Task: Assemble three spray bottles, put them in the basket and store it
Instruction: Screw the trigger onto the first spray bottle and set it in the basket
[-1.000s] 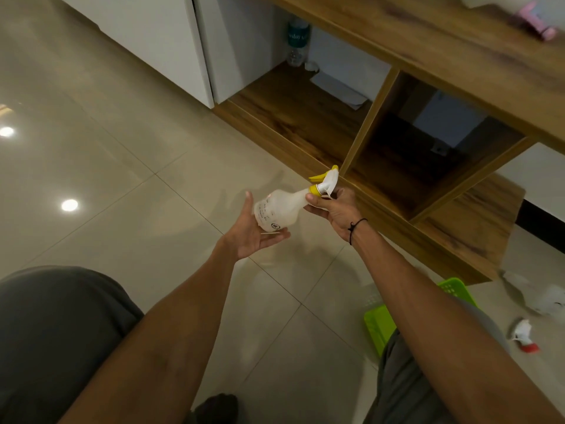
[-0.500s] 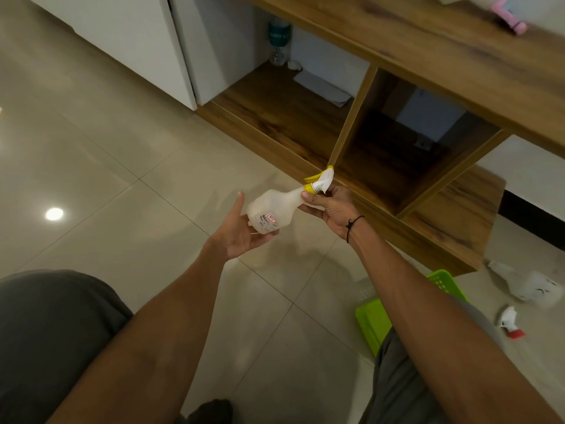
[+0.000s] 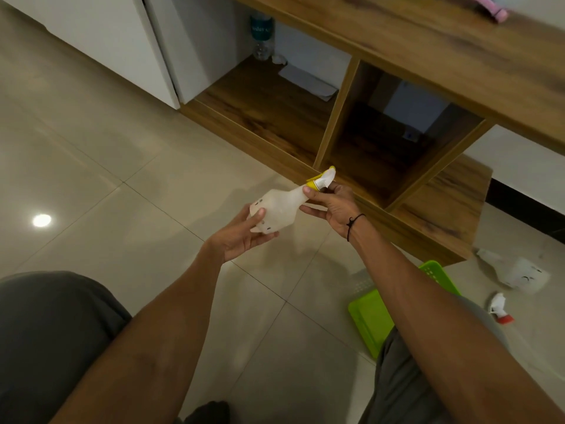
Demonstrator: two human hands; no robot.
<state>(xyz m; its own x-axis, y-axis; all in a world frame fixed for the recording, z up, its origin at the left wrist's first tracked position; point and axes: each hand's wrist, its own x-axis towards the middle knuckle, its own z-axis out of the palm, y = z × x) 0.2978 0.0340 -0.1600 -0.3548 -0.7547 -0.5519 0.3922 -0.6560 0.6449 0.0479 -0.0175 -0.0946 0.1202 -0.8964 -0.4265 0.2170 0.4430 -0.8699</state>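
Note:
A translucent white spray bottle (image 3: 279,206) lies tilted in the air between my hands, its yellow-and-white spray head (image 3: 321,180) pointing up to the right. My left hand (image 3: 241,237) cups the bottle's base with the fingers around it. My right hand (image 3: 331,203) grips the neck and the yellow collar of the spray head. A green basket (image 3: 374,316) sits on the floor at the lower right, partly hidden by my right forearm. A second white bottle (image 3: 516,270) without a head lies on the floor at the far right, with a red-and-white spray head (image 3: 500,309) beside it.
A low wooden shelf unit (image 3: 336,123) with open compartments runs across the back; a water bottle (image 3: 262,36) and a paper (image 3: 307,82) stand in its left bay. A pink object (image 3: 492,9) lies on the shelf top. Beige floor tiles (image 3: 107,194) spread to the left. My knees frame the bottom.
The bottle has turned about its long axis in my hands, so different markings face me. My left fingers have shifted their hold on the base. The camera has tilted slightly.

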